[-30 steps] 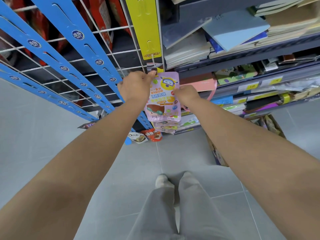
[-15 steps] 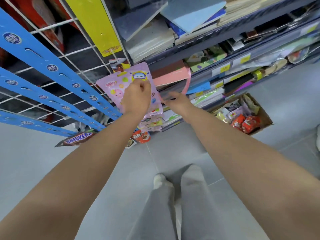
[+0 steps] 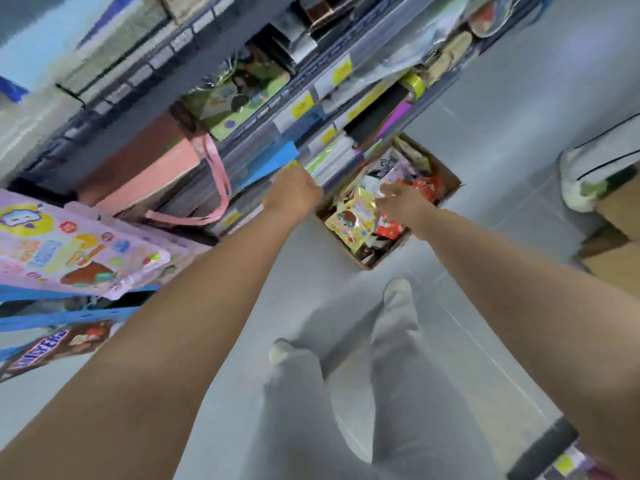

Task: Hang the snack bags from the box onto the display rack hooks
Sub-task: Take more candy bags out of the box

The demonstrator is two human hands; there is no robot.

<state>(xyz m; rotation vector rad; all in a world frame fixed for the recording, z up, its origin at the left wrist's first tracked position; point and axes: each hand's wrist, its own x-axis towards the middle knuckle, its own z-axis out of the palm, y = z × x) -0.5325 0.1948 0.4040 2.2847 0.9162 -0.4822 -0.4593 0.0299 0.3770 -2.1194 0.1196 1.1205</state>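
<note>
Nearest the camera: two legs in light grey trousers ending in white footwear, standing on a pale grey tiled floor. Both bare forearms reach forward. Left hand is in front of the shelf edge with its fingers curled under, away from the camera; cannot tell whether they hold anything. Right hand is over the brown cardboard box, fingers straight and slightly apart, pointing at the packs; contact cannot be told. The box stands on the floor against the foot of the dark grey shelving unit, which is packed with stationery. Box contents: one yellow foil snack bag lying face up with its long axis diagonal, at least two red packs, and more too blurred to count. At far left one lilac-pink printed snack bag hangs on the display rack, long axis running across the picture, header end toward the left edge. Edges of further bags show behind it. Below it are two blue rack strips and one brown Snickers bag. A second cardboard carton sits at far right.
</note>
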